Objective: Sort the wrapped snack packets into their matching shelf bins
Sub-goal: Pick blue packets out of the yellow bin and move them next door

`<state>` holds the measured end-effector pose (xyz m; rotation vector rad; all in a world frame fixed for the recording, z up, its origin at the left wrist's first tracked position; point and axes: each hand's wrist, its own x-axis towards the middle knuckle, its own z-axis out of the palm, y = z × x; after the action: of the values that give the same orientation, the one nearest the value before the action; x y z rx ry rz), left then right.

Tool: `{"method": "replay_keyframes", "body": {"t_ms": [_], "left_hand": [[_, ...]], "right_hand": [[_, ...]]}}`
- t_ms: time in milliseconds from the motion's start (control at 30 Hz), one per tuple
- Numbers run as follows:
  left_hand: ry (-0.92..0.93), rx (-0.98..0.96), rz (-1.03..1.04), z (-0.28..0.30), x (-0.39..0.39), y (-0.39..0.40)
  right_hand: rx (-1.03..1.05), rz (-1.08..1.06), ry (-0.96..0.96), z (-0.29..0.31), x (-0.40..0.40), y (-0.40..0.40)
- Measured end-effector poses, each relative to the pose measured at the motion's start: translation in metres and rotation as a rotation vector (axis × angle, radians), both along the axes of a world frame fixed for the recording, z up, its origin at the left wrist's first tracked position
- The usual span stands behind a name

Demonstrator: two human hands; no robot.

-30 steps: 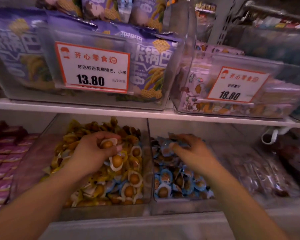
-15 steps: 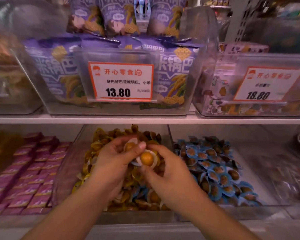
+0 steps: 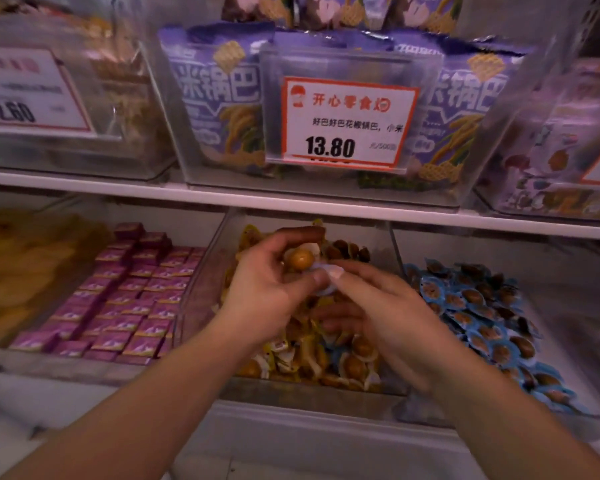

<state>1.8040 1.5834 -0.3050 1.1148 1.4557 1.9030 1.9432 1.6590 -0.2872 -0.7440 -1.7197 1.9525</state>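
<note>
My two forearms reach in from the bottom edge and meet over the middle bin [image 3: 201, 292] of the lower shelf. My left hand [image 3: 267, 289] has its fingers curled round a clear-wrapped snack packet [image 3: 300, 259] with a round golden-brown piece inside; the thumb presses against it from below. My right hand [image 3: 378, 306] pinches the packet's pale wrapper edge between thumb and forefinger; the other fingers are loosely curled beneath. The packet is held above the yellow-wrapped packets [image 3: 329, 365] heaped in that bin. Bin to the right: blue-wrapped packets [image 3: 482, 306], spread toward its front right corner. Bin to the left: rows of small purple boxes [image 3: 125, 303]. Upper shelf [image 3: 291, 202] behind: a clear bin of purple bags [image 3: 215, 95], with a price tag [image 3: 347, 121] reading 13.80 on its front.
</note>
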Motion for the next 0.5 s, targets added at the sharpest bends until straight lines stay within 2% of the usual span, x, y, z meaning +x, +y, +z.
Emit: {"method": "replay_keyframes", "body": {"t_ms": [33, 67, 100, 233, 300, 333, 433, 500], "left_hand": [[0.053, 0.016, -0.05, 0.0, 0.003, 0.0], [0.133, 0.021, -0.075, 0.0, 0.005, 0.0], [0.239, 0.015, -0.075, -0.001, 0.005, -0.001], [0.646, -0.073, -0.036, -0.009, -0.006, -0.004], [0.857, -0.234, -0.048, -0.016, -0.012, -0.005], [0.95, -0.332, -0.094, -0.019, -0.013, -0.005], [1.092, -0.577, -0.315, -0.03, -0.008, -0.004], [1.228, -0.677, -0.355, -0.034, -0.005, -0.001]], "right_hand": [[-0.094, 0.027, 0.036, 0.001, 0.0, 0.0], [-0.101, 0.039, 0.047, 0.002, 0.0, 0.001], [-0.017, 0.02, 0.026, 0.001, 0.001, 0.002], [0.876, -0.234, -0.111, 0.003, 0.019, 0.014], [1.185, -0.286, -0.163, 0.003, 0.032, 0.019], [1.227, -0.298, -0.185, 0.001, 0.038, 0.023], [1.039, -0.309, -0.215, -0.004, 0.049, 0.03], [0.979, -0.31, -0.235, -0.008, 0.052, 0.031]]}}
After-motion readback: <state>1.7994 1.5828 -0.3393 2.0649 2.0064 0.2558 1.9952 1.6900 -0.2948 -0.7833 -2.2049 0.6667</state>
